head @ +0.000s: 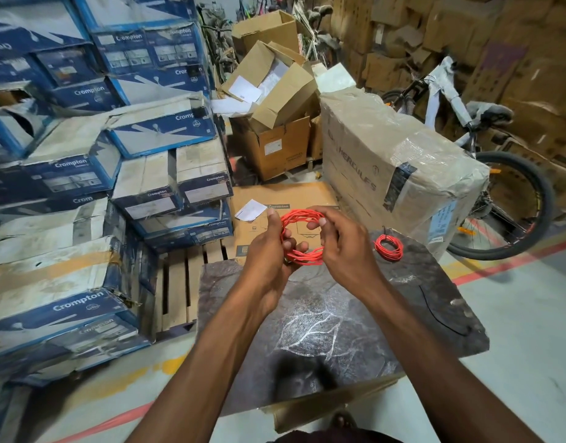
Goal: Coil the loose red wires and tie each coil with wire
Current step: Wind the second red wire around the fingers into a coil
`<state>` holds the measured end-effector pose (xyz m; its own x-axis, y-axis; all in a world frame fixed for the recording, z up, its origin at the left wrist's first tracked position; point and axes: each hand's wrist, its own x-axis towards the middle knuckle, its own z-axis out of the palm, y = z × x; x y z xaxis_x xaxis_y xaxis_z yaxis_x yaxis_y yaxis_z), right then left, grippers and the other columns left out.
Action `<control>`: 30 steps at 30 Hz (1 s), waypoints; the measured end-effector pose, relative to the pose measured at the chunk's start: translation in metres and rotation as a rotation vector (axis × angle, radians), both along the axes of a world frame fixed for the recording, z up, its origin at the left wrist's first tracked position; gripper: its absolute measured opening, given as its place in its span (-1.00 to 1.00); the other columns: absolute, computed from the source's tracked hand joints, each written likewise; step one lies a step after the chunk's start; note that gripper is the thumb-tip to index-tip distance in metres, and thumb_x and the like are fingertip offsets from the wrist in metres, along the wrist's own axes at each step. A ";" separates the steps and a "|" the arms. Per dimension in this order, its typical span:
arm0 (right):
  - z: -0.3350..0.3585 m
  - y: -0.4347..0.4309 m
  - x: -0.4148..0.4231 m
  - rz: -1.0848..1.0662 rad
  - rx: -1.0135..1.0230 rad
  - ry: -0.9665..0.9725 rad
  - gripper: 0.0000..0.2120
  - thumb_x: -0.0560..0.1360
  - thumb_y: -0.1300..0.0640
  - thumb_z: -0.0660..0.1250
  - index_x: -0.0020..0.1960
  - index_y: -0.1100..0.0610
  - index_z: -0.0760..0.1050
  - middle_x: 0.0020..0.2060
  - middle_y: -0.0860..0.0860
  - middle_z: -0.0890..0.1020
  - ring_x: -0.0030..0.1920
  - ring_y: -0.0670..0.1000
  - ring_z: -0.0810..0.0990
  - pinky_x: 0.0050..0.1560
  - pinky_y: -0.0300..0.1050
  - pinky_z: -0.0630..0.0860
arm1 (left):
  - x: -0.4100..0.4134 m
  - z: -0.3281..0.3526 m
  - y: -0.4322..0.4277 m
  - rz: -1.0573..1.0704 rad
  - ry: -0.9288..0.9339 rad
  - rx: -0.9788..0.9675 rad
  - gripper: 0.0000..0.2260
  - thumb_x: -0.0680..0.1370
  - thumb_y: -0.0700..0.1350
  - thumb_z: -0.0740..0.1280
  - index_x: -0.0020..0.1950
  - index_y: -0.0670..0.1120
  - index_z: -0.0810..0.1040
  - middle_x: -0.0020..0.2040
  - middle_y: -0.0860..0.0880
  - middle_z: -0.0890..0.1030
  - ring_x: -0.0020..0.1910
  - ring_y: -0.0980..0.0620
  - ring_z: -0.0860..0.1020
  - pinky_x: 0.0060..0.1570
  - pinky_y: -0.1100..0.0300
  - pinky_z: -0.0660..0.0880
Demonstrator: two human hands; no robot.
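One small coil (pixel 389 257) lies wound on the dark slab (pixel 323 314), well to your right; whether it is tied cannot be confirmed. You hold a second coil (pixel 304 258) above the slab's far edge; your left hand (pixel 268 247) curls round its left side; your right hand (pixel 339 244) pinches its right side; no tie shows on it, so in my judgement tying is still to do.

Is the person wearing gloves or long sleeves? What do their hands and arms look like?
No gloves and no sleeves in view. The left hand and right hand are bare, and so are both forearms down to the bottom of the picture. I see no ring, watch or bracelet. The fingernails look short and plain.
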<state>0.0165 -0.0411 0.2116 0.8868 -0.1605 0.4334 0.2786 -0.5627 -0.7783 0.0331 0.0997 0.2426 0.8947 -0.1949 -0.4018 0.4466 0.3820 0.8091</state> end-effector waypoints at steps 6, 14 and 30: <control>-0.006 -0.003 0.004 -0.024 -0.040 0.038 -0.69 0.67 0.31 0.19 0.31 0.14 0.61 -0.06 -0.04 0.69 -0.05 -0.20 0.62 -0.05 -0.48 0.46 | 0.011 -0.005 0.004 -0.084 0.038 0.152 -0.59 0.75 -0.02 0.02 0.02 -0.19 0.59 -0.45 0.00 0.44 -0.39 0.03 0.57 -0.04 0.03 0.58; -0.018 -0.001 0.008 -0.048 0.117 0.146 -0.74 0.67 0.20 0.26 0.28 0.09 0.64 -0.11 -0.10 0.73 -0.28 -0.31 0.56 -0.22 -0.43 0.39 | 0.016 -0.016 0.004 -0.108 -0.031 0.084 -0.64 0.63 0.20 0.25 -0.04 -0.10 0.54 -0.38 0.04 0.27 -0.47 0.10 0.37 -0.25 0.17 0.37; -0.031 0.007 -0.006 -0.307 0.581 -0.012 -0.71 0.70 0.00 0.24 0.30 0.05 0.63 -0.09 -0.09 0.75 -0.11 -0.10 0.70 -0.09 -0.17 0.61 | 0.011 -0.021 -0.050 0.234 -0.043 -0.136 -0.67 0.71 -0.10 0.18 -0.26 -0.04 0.29 -0.50 0.05 0.15 -0.58 0.12 0.18 -0.54 0.23 0.32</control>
<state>0.0109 -0.0343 0.1805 0.7589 -0.6167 0.2092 0.1828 -0.1066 -0.9774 0.0444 0.0492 0.2219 0.9375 -0.0303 -0.3466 0.2995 0.5775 0.7594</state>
